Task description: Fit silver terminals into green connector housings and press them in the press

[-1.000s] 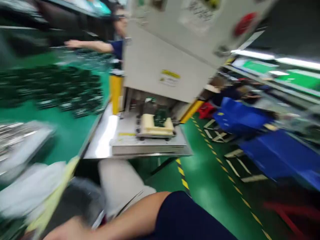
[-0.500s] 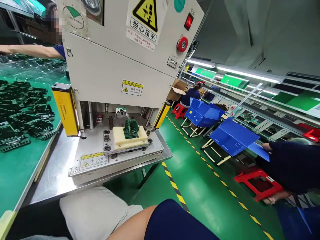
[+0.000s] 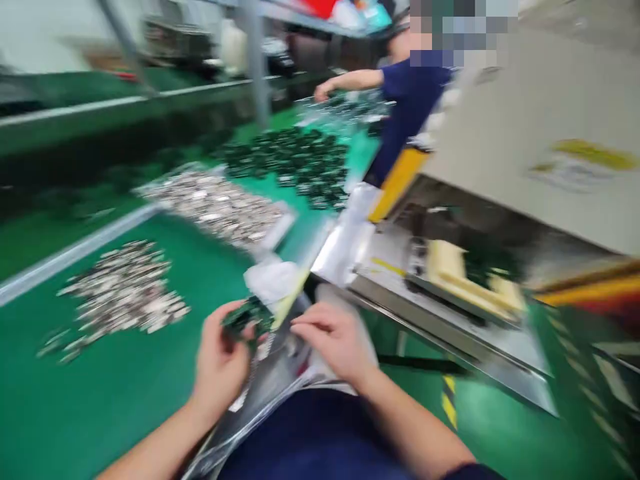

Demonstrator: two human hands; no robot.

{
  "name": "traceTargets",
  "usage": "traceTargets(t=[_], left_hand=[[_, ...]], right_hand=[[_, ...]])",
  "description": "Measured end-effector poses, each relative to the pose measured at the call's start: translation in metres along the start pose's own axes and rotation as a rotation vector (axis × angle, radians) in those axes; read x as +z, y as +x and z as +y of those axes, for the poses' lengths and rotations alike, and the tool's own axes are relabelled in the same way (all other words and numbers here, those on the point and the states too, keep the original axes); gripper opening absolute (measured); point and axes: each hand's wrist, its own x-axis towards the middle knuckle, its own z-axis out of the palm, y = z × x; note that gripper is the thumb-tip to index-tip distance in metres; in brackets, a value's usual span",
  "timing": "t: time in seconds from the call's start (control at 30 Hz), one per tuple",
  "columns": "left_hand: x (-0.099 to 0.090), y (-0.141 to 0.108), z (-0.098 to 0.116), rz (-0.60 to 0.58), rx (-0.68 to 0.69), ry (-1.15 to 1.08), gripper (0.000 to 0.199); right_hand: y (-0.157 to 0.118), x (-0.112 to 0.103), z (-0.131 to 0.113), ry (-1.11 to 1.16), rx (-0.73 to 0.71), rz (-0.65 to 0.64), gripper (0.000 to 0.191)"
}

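Observation:
My left hand is closed around a dark green circuit board near the green bench's front edge. To its right, my right hand has thumb and fingers pinched together, apart from the board; anything between the fingertips is too blurred to make out. Just beyond the board lies a crumpled white piece, perhaps paper or plastic. A loose heap of small silvery parts lies on the bench left of my hands.
Behind my hands is a tray heaped with silvery parts, then a pile of green boards. A co-worker's arm reaches over bagged items. The press stands at right, with a cream fixture on its base.
My view has swung left from the press to the bench, and both hands have come into sight, the left gripping a circuit board. The press now sits at the right.

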Motion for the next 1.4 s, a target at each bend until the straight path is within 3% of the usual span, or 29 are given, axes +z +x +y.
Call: traceTargets(t=[0.07, 0.13, 0.33, 0.67, 0.83, 1.0, 1.13, 1.17, 1.23, 1.33, 1.4], left_hand=[[-0.035, -0.014, -0.005, 0.109, -0.019, 0.09, 0.036], [-0.049, -0.019, -0.009, 0.107, -0.043, 0.111, 0.036], [-0.043, -0.018, -0.011, 0.009, 0.016, 0.099, 0.034], [-0.047, -0.023, -0.012, -0.028, 0.061, 0.179, 0.037], [-0.046, -0.023, -0.007, -0.043, 0.075, 0.189, 0.037], [-0.048, -0.021, -0.006, -0.082, 0.071, 0.174, 0.036], [-0.048, -0.019, -0.005, -0.098, -0.003, 0.177, 0.039], [-0.047, -0.018, -0.003, -0.106, -0.024, 0.183, 0.04], [-0.039, -0.015, 0.004, -0.172, -0.043, 0.213, 0.04], [-0.017, -0.003, 0.022, -0.407, -0.012, 0.266, 0.042], [0.006, 0.015, 0.036, -0.641, 0.021, 0.253, 0.047]], right_hand=[[0.012, 0.003, 0.002, 0.051, -0.016, 0.027, 0.008], [0.017, 0.013, 0.004, 0.081, -0.045, 0.034, 0.008], [0.015, 0.037, 0.0, -0.02, -0.156, -0.004, 0.011], [0.017, 0.048, 0.001, -0.218, -0.223, 0.01, 0.014], [0.017, 0.052, 0.003, -0.145, -0.143, 0.024, 0.022], [0.018, 0.052, 0.011, 0.133, 0.05, 0.003, 0.026], [0.021, 0.026, 0.011, 0.244, 0.091, -0.122, 0.021], [0.02, 0.014, 0.009, 0.217, 0.039, -0.144, 0.021], [0.014, -0.012, 0.003, 0.114, -0.129, -0.177, 0.042], [-0.005, -0.054, -0.006, -0.028, -0.362, -0.223, 0.072], [-0.023, -0.084, -0.007, -0.052, -0.409, -0.165, 0.074]])
